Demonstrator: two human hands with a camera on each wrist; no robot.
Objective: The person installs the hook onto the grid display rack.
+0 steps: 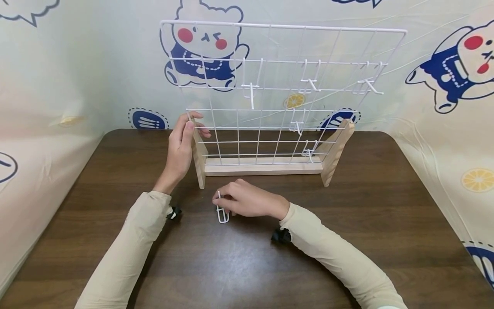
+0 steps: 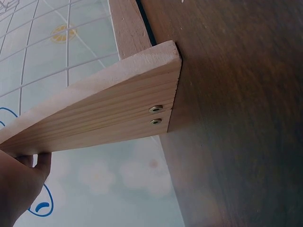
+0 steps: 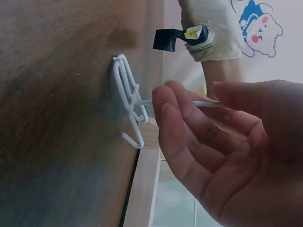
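Note:
A white wire grid rack (image 1: 283, 26) stands tilted in a wooden base. My left hand (image 1: 180, 143) grips the upper end of the base's left side panel (image 1: 198, 159), thumb in front and fingers reaching behind. In the left wrist view that panel (image 2: 118, 101) shows two metal bolts, and part of my left hand (image 2: 19, 184) is at its far end. In front of the rack, my right hand (image 1: 247, 198) pinches a white wire hook (image 1: 223, 222) by its straight prong. The hook's looped frame (image 3: 131, 106) sits close over the tabletop in the right wrist view.
Several similar white hooks hang on the grid, one at centre (image 1: 252, 96) and others toward the right. The base's right side panel (image 1: 335, 154) and wooden crossbar (image 1: 263, 170) rest on the brown table (image 1: 386, 214). A patterned cloth (image 1: 115, 64) hangs behind and beside the table.

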